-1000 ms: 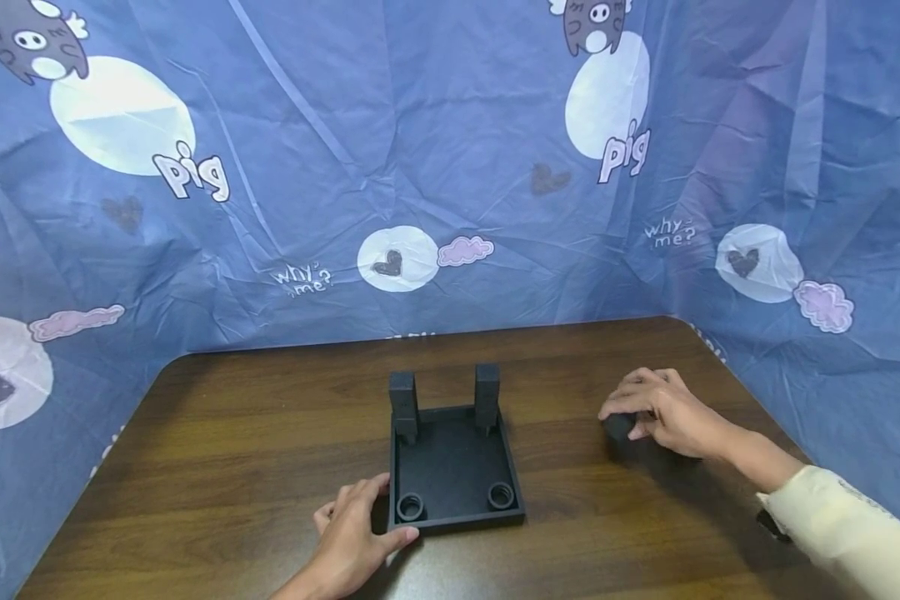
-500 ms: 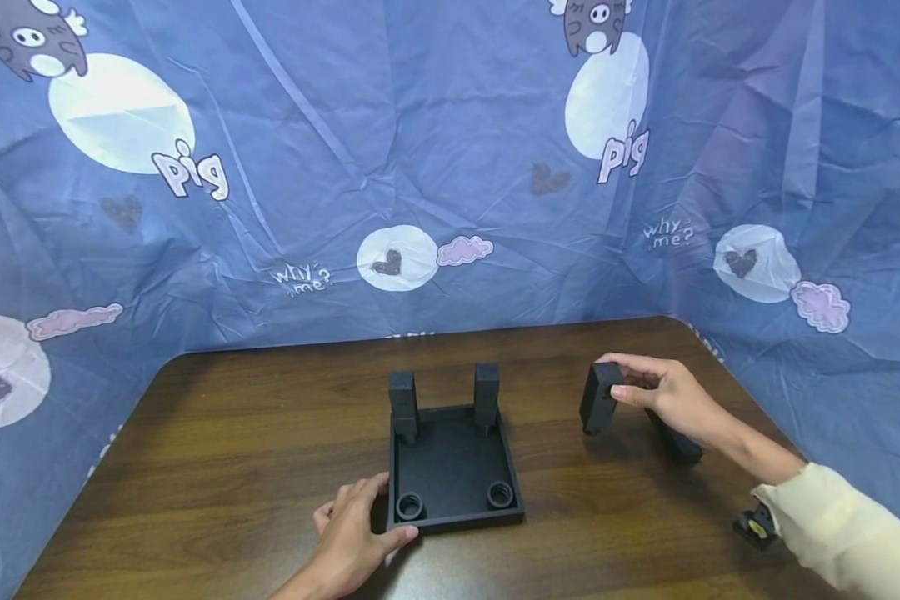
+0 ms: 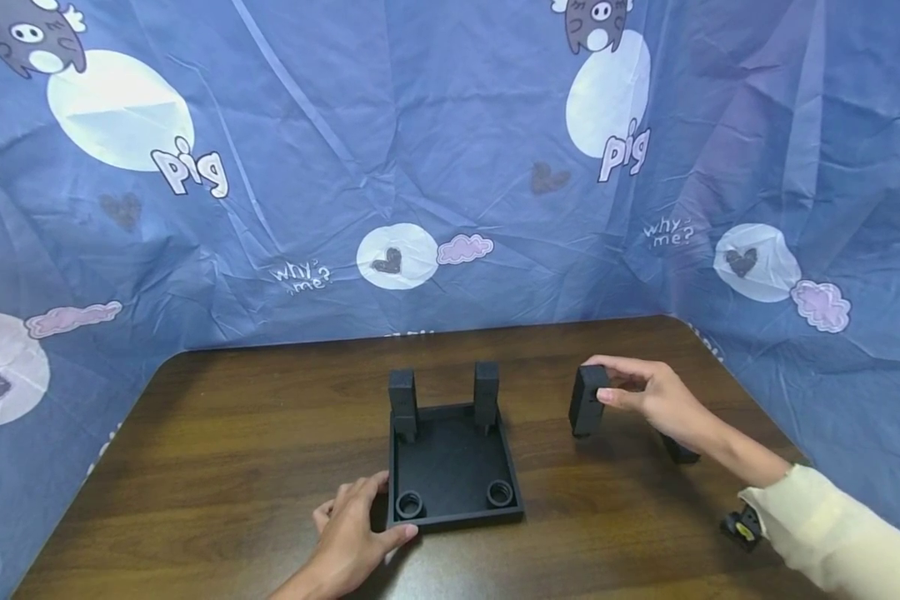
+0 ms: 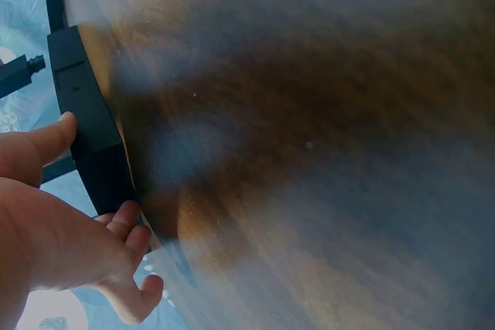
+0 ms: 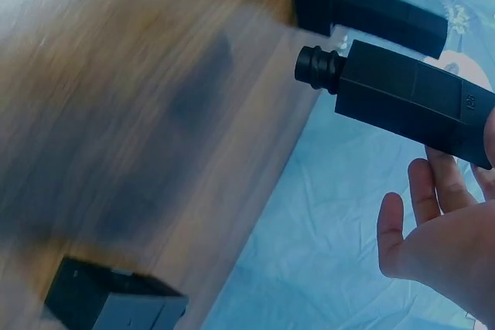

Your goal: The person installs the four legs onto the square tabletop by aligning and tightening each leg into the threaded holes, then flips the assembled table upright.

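At the worktop (image 3: 270, 442), we find the left hand (image 3: 354, 531) gripping the tray (image 3: 457, 462), presumably for steadiness, the right hand (image 3: 663, 402) pinching a block (image 3: 587, 407), ridged end (image 5: 315, 67) clear.

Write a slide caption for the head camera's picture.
The left hand grips a shallow black tray bearing two upright posts; the right hand pinches another black post above the wooden table.

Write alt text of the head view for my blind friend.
A right hand holds a black post above a table while the left hand grips a black tray by a corner. Two posts stand at its far corners, two sockets at the near ones; a block lies partly hidden by the right hand.
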A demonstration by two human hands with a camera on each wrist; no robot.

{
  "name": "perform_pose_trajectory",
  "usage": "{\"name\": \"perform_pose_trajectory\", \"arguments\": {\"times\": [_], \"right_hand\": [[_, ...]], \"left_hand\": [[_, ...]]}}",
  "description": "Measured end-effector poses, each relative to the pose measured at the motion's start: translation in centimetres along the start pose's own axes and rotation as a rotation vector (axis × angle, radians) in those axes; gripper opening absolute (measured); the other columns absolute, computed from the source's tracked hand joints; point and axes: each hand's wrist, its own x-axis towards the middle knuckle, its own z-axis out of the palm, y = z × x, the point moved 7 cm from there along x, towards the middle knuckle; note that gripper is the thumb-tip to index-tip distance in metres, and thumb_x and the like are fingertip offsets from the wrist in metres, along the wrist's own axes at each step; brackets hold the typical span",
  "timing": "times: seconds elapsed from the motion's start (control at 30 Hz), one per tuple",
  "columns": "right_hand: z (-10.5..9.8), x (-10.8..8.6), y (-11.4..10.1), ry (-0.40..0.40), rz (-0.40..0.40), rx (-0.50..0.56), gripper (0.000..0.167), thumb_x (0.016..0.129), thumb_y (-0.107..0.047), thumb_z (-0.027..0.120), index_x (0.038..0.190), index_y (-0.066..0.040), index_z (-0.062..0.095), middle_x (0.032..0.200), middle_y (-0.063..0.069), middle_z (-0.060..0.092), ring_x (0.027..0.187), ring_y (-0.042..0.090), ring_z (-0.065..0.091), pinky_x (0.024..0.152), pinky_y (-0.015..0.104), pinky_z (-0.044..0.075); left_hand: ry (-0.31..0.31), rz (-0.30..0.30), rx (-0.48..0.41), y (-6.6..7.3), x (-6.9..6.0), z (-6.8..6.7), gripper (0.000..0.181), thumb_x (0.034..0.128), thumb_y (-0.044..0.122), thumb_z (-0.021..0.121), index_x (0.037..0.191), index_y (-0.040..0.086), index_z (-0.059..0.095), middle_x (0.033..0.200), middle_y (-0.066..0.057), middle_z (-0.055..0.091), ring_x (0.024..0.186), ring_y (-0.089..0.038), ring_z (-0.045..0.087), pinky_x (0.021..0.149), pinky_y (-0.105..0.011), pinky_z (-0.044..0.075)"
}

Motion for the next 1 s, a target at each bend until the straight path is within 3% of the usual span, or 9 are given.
{"name": "perform_pose_trajectory", "arguments": {"times": [0.23,0.73,1.0], "right_hand": [[1.6,-0.1,-0.8,-0.034,0.054,0.093,0.042,0.09,-0.014,0.069,0.13,-0.004,0.059,0.105,0.009,0.069,0.09,0.02,0.065,0.076,0.031,0.053],[5.1,-0.2,-2.2,-0.131,0.029,0.191,0.045,0.089,-0.009,0.07,0.131,-0.001,0.058,0.11,0.013,0.069,0.099,0.022,0.066,0.081,0.033,0.053],[8.3,0.0,-3.1,-0.19,0.024,0.255,0.044,0.086,-0.004,0.07,0.128,0.001,0.059,0.11,0.011,0.068,0.095,0.02,0.065,0.078,0.032,0.054]], "left_hand": [[-0.005,-0.001,0.003,0.0,0.0,0.0,0.076,0.0715,0.033,0.086,0.132,0.0,0.054,0.116,-0.007,0.063,0.111,-0.03,0.05,0.093,-0.061,0.02],[0.009,0.018,-0.013,0.1,-0.1,0.0,0.075,0.0716,0.032,0.086,0.132,0.0,0.054,0.115,-0.006,0.063,0.111,-0.028,0.05,0.093,-0.059,0.02],[0.003,0.014,-0.01,0.0,-0.1,0.0,0.075,0.0715,0.032,0.086,0.132,0.0,0.054,0.115,-0.006,0.063,0.111,-0.028,0.05,0.093,-0.06,0.019]]}}
